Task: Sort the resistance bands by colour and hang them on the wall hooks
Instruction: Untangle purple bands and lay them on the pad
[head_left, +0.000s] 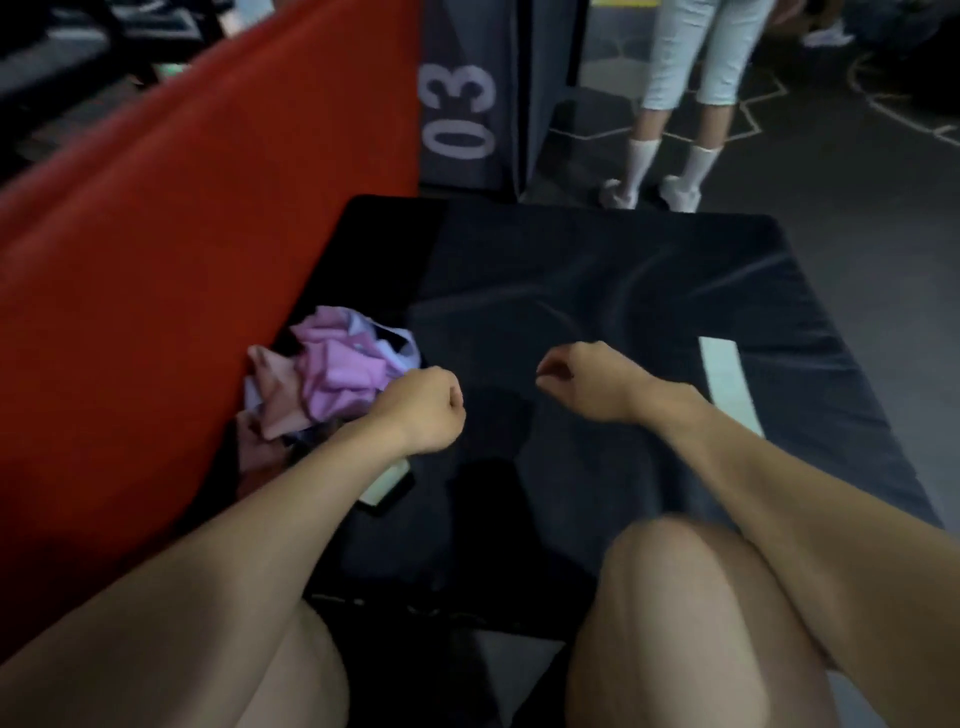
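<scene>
The resistance bands (337, 364) lay in a crumpled pink and purple heap on the left side of the black table (597, 291), pointing no clear way. The left hand (426, 410) made an empty fist just beside the heap. The right hand (587, 379) was curled over the middle, holding nothing.

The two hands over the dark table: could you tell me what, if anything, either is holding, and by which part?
Nothing visible. The left hand is a closed fist beside the heap of bands; the right hand has curled fingers, empty.
</scene>
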